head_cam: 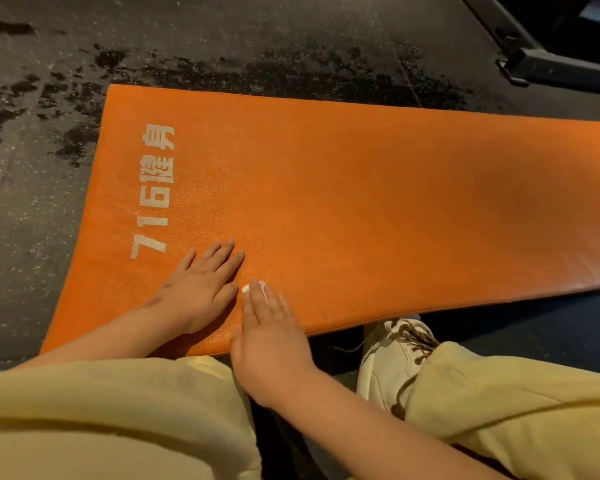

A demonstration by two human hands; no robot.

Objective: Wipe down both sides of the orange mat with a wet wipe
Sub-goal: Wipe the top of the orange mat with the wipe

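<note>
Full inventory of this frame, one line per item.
mat: one, orange, flat on the floor
lettering: one line, white, printed near the mat's left end
wet wipe: one, white, under the right fingertips
floor: dark, speckled, around the mat
dark patches: several, black, beyond the mat's far edge
metal frame: one, black, top right
shoe: one, cream, brown laces, by the mat's near edge
trousers: yellow, bottom
left hand: flat on the mat
right hand: fingers straight, pressing the wet wipe

Orange mat (343, 202) with pale lettering (155, 192), white wipe (253, 288), dark speckled floor (32, 168)
</note>
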